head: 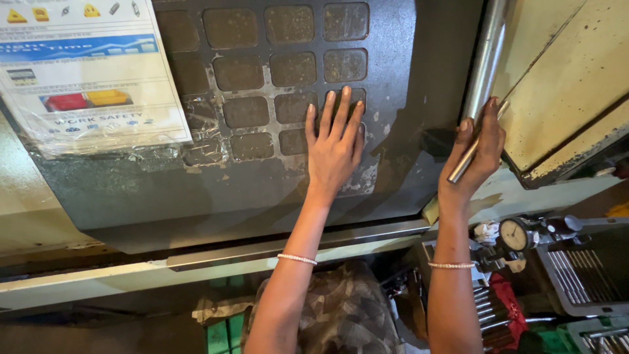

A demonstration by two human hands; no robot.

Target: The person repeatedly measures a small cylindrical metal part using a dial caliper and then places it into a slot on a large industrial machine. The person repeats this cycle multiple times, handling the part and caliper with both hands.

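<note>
**Tech 1:** Checking hand positions: where is your left hand (334,147)?

**Tech 2:** Your left hand lies open and flat, fingers spread, on the dark grey panel (262,177) over its grid of square windows (262,72). It grips nothing.

**Tech 1:** And the right hand (477,157)?

**Tech 2:** Your right hand is closed around the steel bar handle (485,65) at the cream door (570,78), near the bar's lower end. A dial gauge (514,234) sits below.
</note>
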